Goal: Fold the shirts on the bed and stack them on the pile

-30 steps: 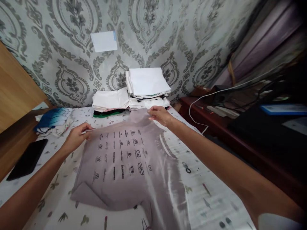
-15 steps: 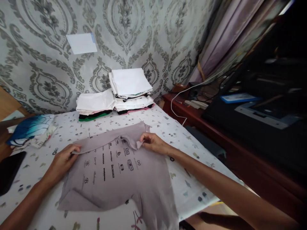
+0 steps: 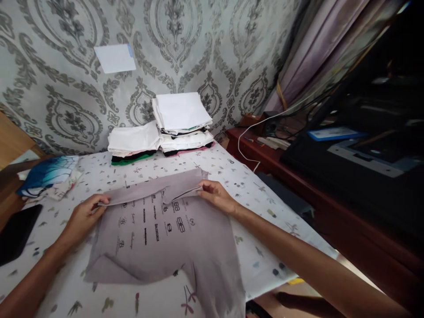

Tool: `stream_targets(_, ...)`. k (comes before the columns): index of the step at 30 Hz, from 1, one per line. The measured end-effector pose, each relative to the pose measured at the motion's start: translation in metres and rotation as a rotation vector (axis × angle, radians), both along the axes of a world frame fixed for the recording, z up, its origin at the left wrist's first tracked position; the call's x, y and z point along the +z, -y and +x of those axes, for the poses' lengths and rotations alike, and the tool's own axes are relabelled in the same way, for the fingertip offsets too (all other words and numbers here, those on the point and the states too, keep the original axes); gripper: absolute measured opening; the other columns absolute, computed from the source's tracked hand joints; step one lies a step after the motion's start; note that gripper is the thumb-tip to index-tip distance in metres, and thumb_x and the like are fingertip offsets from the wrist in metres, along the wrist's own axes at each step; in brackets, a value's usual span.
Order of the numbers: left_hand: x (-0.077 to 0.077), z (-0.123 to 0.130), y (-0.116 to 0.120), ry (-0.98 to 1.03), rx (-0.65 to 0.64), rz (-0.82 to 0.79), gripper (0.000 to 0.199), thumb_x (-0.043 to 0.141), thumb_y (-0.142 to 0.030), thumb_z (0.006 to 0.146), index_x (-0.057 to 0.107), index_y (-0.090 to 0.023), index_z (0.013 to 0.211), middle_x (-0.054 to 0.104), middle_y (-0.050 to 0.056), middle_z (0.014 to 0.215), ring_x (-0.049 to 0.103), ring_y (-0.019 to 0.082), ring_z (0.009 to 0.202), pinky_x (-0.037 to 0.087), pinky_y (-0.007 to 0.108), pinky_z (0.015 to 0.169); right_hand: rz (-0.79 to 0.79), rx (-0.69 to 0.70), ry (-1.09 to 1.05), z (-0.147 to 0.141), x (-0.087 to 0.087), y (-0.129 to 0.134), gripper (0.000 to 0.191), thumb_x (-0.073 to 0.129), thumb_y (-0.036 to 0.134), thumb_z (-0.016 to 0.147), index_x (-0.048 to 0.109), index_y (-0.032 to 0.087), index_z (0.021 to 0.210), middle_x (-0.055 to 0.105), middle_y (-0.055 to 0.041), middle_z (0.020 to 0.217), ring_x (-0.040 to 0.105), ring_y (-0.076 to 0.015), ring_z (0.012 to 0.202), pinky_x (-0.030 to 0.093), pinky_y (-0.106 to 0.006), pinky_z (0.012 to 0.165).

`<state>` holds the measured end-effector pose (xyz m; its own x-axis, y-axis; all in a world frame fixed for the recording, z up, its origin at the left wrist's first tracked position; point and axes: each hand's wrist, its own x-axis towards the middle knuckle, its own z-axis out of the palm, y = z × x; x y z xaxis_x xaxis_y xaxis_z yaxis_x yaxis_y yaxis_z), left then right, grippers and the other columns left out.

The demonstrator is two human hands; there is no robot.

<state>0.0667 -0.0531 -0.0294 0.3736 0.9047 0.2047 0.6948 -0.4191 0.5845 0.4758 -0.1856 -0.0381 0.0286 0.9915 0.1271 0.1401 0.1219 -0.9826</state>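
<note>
On the near side of the fingers, a grey shirt [image 3: 168, 251] is being spread over the patterned covering of a table [image 3: 265, 271]; its right part is being cut off by the bottom of the view. Nearer than the left fingers, a flap is being shown doubled over at the shirt's near left. To the right of the right fingers, room is being offered by a strip of patterned covering as far as the table's right edge, and the near right corner is being crossed by the right forearm. To the left of the left fingers, a black flat device [image 3: 20, 234] is being supported by the table.

By the left hand [image 3: 82, 216], the shirt's edge is being pinched between thumb and fingers. By the right hand [image 3: 220, 198], a folded part of the same edge is being pinched between thumb and fingertips. Between the two grips the edge is being held loosely, and some of the black print is being covered by it. Just beyond, another layer of the shirt is being shown.

Farther left than the left fingers, a blue and white folded cloth [image 3: 49, 172] is being supported. Straight beyond both hands, well apart, a low stack [image 3: 134, 139] and a taller stack [image 3: 183, 112] of folded fabric are being held side by side against a patterned wall [image 3: 172, 44].
</note>
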Motion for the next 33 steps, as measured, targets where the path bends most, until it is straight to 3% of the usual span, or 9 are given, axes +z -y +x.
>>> stream_targets(6, 0.0, -0.002, 0.002, -0.039, -0.007, 0.023, 0.022, 0.051, -0.047, 0.08, 0.059, -0.027, 0.086, 0.072, 0.005, 0.117, 0.066, 0.028, 0.109, 0.051, 0.04, 0.092, -0.073, 0.008, 0.024, 0.013, -0.001, 0.012, 0.017, 0.065, 0.037, 0.08, 0.06, 0.021, 0.084, 0.06, 0.0014, 0.076, 0.055, -0.0139, 0.067, 0.044, -0.027, 0.063)
stream_targets(14, 0.002, -0.008, 0.006, -0.119, -0.09, 0.042, 0.026, 0.049, -0.044, 0.078, 0.064, -0.024, 0.086, 0.073, 0.008, 0.105, 0.067, 0.028, 0.102, 0.051, 0.04, 0.092, 0.134, 0.208, 0.582, 0.018, 0.012, 0.026, 0.014, 0.059, 0.034, 0.085, 0.067, 0.023, 0.089, 0.067, -0.0062, 0.094, 0.06, -0.023, 0.09, 0.046, -0.039, 0.086)
stream_targets(17, 0.007, -0.011, -0.001, -0.055, -0.082, -0.015, 0.027, 0.047, -0.039, 0.079, 0.066, -0.022, 0.086, 0.073, 0.007, 0.098, 0.067, 0.026, 0.096, 0.052, 0.038, 0.088, 0.08, 0.116, 0.593, 0.022, 0.021, 0.016, 0.028, 0.05, 0.043, 0.092, 0.069, 0.023, 0.089, 0.07, -0.0063, 0.09, 0.063, -0.0232, 0.085, 0.048, -0.037, 0.081)
stream_targets(20, 0.012, -0.006, -0.021, 0.091, 0.056, -0.02, 0.026, 0.043, -0.036, 0.081, 0.064, -0.02, 0.083, 0.072, 0.006, 0.09, 0.066, 0.023, 0.091, 0.053, 0.036, 0.086, 0.051, -0.059, 0.661, 0.024, 0.023, -0.014, 0.037, 0.044, 0.046, 0.095, 0.068, 0.021, 0.082, 0.071, -0.0066, 0.086, 0.065, -0.0244, 0.085, 0.049, -0.036, 0.081)
stream_targets(22, 0.012, 0.003, -0.035, 0.115, 0.162, 0.022, 0.026, 0.043, -0.035, 0.081, 0.062, -0.019, 0.086, 0.072, 0.006, 0.09, 0.066, 0.023, 0.091, 0.053, 0.036, 0.086, 0.066, -0.102, 0.762, 0.021, 0.018, -0.038, 0.033, 0.045, 0.042, 0.094, 0.069, 0.021, 0.093, 0.073, -0.0075, 0.095, 0.066, -0.0256, 0.091, 0.05, -0.038, 0.085)
stream_targets(24, 0.008, 0.018, -0.043, 0.048, 0.171, 0.072, 0.032, 0.042, -0.036, 0.084, 0.064, -0.017, 0.098, 0.072, 0.009, 0.102, 0.066, 0.024, 0.1, 0.052, 0.038, 0.091, 0.085, -0.09, 0.871, 0.017, 0.006, -0.059, 0.035, 0.046, 0.037, 0.093, 0.067, 0.02, 0.115, 0.071, -0.0106, 0.117, 0.065, -0.0282, 0.107, 0.049, -0.042, 0.095)
stream_targets(27, -0.006, 0.04, -0.037, -0.16, -0.028, 0.103, 0.05, 0.038, -0.044, 0.093, 0.057, -0.015, 0.129, 0.059, 0.015, 0.138, 0.054, 0.028, 0.128, 0.042, 0.043, 0.108, 0.112, -0.018, 1.011, 0.014, -0.017, -0.077, 0.049, 0.047, 0.04, 0.094, 0.055, 0.019, 0.138, 0.056, -0.0139, 0.144, 0.049, -0.0306, 0.136, 0.039, -0.048, 0.112)
stream_targets(30, -0.02, 0.046, -0.025, -0.385, -0.178, 0.037, 0.063, 0.032, -0.054, 0.097, 0.041, -0.017, 0.149, 0.037, 0.013, 0.159, 0.032, 0.028, 0.148, 0.024, 0.048, 0.121, 0.113, 0.011, 1.096, 0.017, -0.037, -0.078, 0.057, 0.042, 0.05, 0.096, 0.047, 0.022, 0.145, 0.045, -0.0111, 0.155, 0.034, -0.028, 0.147, 0.027, -0.049, 0.121)
stream_targets(33, -0.027, 0.035, -0.023, -0.501, -0.118, -0.009, 0.07, 0.03, -0.056, 0.098, 0.032, -0.016, 0.154, 0.026, 0.013, 0.164, 0.019, 0.029, 0.153, 0.017, 0.05, 0.122, 0.08, -0.021, 1.119, 0.022, -0.043, -0.075, 0.059, 0.038, 0.053, 0.098, 0.045, 0.021, 0.147, 0.041, -0.0114, 0.157, 0.031, -0.0268, 0.149, 0.022, -0.048, 0.123)
